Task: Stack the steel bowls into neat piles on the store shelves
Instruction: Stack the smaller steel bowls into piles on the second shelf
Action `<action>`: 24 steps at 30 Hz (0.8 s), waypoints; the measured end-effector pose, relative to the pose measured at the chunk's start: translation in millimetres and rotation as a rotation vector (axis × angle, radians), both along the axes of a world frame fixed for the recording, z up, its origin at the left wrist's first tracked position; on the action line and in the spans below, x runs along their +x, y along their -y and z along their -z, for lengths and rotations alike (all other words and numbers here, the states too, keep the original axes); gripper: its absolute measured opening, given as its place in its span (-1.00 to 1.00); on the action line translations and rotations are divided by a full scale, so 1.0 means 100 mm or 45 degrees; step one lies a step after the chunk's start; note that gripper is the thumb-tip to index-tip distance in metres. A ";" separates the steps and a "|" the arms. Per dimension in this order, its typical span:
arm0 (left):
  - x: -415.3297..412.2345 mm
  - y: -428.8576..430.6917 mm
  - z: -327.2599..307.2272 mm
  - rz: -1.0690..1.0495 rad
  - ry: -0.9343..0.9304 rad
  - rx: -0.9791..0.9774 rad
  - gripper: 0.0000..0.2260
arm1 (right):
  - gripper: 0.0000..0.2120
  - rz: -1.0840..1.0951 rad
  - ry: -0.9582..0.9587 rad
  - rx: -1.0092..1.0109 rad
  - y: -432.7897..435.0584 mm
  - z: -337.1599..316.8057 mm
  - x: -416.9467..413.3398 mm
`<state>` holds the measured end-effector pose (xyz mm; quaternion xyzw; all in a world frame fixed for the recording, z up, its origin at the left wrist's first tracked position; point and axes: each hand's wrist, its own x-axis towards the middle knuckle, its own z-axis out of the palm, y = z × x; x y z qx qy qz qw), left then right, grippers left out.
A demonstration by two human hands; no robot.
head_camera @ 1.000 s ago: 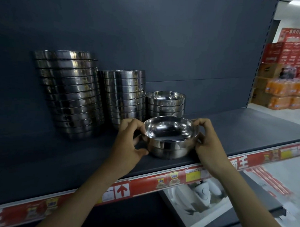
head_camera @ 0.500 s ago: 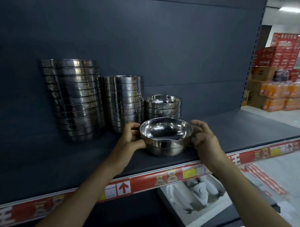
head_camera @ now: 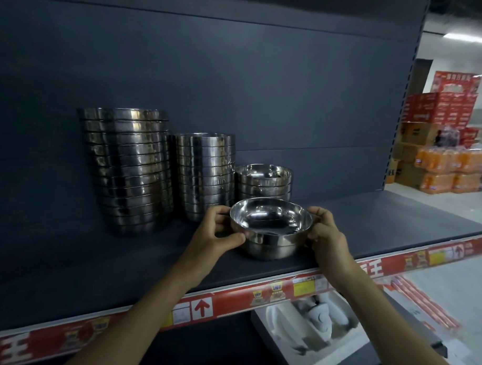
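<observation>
A short stack of steel bowls (head_camera: 270, 238) stands near the front of the dark shelf (head_camera: 383, 222). My left hand (head_camera: 216, 233) grips its left rim, thumb on the side. My right hand (head_camera: 325, 234) holds the right rim. Behind it stands a low pile of bowls (head_camera: 263, 180). To the left rise a medium pile (head_camera: 204, 175) and a tall pile (head_camera: 128, 170) against the back panel.
The shelf's front edge carries a red price strip (head_camera: 257, 295). Below it a white foam-packed box (head_camera: 311, 324) sits on the lower shelf. Stacked red cartons and orange drink packs (head_camera: 440, 167) stand on the floor at the far right.
The bowls in my hands stay at the same spot on the shelf. My fingers have shifted slightly on the rim, and the view has panned a little to the left.
</observation>
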<state>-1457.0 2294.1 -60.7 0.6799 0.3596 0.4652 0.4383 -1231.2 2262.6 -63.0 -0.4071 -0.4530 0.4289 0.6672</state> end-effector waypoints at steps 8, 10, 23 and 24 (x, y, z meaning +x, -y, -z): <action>0.11 0.08 -0.08 -0.030 0.028 0.146 -0.57 | -0.53 0.127 -0.134 0.094 0.03 -0.08 0.03; 0.17 0.09 -0.14 -0.048 0.077 0.206 -0.54 | -0.51 0.161 -0.150 0.164 0.00 -0.17 0.05; 0.71 -0.26 -0.76 -0.286 0.166 0.489 -0.59 | -0.65 0.203 -0.222 0.212 -0.75 -1.11 0.27; 0.73 -0.29 -0.79 -0.263 0.176 0.484 -0.63 | -0.64 0.179 -0.227 0.198 -0.82 -1.14 0.29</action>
